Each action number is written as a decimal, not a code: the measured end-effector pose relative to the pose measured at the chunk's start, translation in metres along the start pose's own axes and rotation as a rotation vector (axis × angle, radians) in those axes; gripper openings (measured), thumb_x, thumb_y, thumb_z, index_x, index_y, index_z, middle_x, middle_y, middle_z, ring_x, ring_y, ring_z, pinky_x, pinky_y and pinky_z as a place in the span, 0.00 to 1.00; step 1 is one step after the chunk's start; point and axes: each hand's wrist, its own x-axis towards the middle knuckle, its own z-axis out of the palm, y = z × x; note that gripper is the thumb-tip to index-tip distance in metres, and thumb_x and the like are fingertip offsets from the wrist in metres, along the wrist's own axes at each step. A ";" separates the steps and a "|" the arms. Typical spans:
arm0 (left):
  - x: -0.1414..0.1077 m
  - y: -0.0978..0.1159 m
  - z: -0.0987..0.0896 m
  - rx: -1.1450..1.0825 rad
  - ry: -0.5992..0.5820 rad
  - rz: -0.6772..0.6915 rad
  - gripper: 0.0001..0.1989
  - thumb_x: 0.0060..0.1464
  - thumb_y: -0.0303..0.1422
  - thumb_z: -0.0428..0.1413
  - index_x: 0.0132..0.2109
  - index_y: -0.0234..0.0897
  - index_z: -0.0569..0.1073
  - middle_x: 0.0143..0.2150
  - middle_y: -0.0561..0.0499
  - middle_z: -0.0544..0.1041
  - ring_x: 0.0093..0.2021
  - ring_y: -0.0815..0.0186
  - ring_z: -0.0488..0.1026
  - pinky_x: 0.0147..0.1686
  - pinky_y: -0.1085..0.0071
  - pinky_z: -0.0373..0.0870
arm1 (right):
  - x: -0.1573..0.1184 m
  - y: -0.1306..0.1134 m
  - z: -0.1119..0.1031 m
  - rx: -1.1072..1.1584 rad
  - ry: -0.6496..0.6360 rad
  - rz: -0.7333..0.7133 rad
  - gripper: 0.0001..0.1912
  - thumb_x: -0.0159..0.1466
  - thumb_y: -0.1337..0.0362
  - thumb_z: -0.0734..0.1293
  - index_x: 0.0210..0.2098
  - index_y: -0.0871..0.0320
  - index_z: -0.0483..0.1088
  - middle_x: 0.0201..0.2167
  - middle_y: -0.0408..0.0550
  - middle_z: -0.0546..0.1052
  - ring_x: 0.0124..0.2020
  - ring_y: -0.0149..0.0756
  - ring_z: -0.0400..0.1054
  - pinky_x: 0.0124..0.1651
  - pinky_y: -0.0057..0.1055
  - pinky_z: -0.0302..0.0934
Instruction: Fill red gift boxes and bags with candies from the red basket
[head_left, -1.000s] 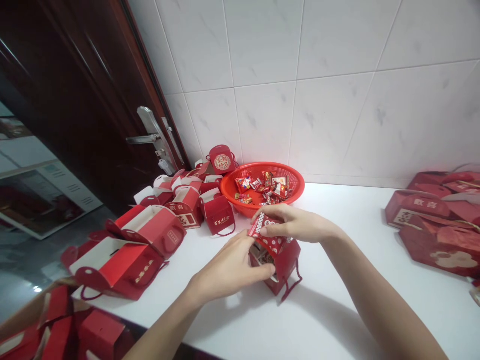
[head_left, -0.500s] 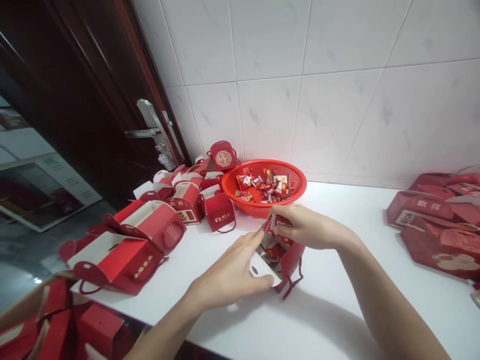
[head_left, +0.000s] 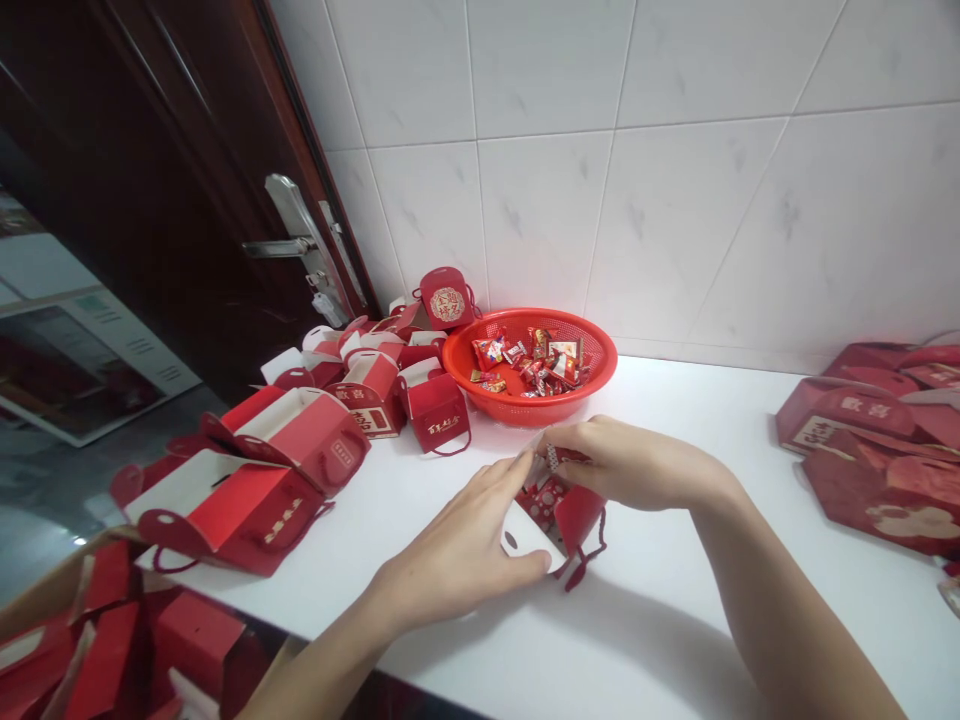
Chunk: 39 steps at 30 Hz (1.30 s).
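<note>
A small red gift box (head_left: 581, 515) with a cord handle stands on the white table, its top open and a white inner flap folded outward. My left hand (head_left: 461, 540) grips the box's near-left side, the thumb lying along that flap. At the far side of the opening, my right hand (head_left: 626, 460) has its fingers closed on a red snack packet (head_left: 553, 458) with a patterned edge, mostly hidden by the fingers. More red wrapped pieces show inside the box. Just behind both hands is a red plastic basket (head_left: 517, 410) with several wrapped sweets (head_left: 559, 365) in it.
Several open red boxes (head_left: 251, 510) crowd the left of the table (head_left: 637, 620). Flattened-looking red boxes (head_left: 885, 470) lie at the right. Below the left edge, a carton holds more red boxes (head_left: 195, 640). A tiled wall (head_left: 675, 230) and a dark door (head_left: 165, 120) stand behind.
My right hand has lowered the red packet deeper into the box opening, fingers now dipping inside. My left hand keeps its hold on the box. The view has shifted slightly.
</note>
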 end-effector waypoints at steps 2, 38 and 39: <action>0.000 -0.001 0.001 0.006 0.004 0.008 0.45 0.52 0.34 0.61 0.74 0.44 0.50 0.70 0.45 0.62 0.71 0.49 0.55 0.65 0.56 0.61 | 0.001 0.000 0.000 -0.057 -0.003 0.041 0.09 0.63 0.75 0.58 0.31 0.57 0.64 0.27 0.43 0.72 0.25 0.30 0.63 0.28 0.27 0.54; 0.030 -0.028 -0.016 -0.095 -0.015 0.012 0.48 0.52 0.50 0.62 0.73 0.39 0.53 0.74 0.43 0.55 0.72 0.49 0.53 0.69 0.54 0.55 | -0.057 0.022 -0.002 -0.045 0.223 -0.074 0.15 0.65 0.63 0.68 0.51 0.51 0.73 0.48 0.48 0.79 0.47 0.42 0.73 0.51 0.39 0.66; 0.031 -0.029 -0.015 -0.115 -0.003 0.008 0.47 0.52 0.49 0.62 0.73 0.39 0.54 0.74 0.43 0.55 0.72 0.49 0.54 0.69 0.54 0.54 | -0.058 0.023 0.003 -0.019 0.257 -0.081 0.13 0.64 0.63 0.68 0.49 0.52 0.73 0.48 0.48 0.79 0.47 0.42 0.73 0.51 0.39 0.66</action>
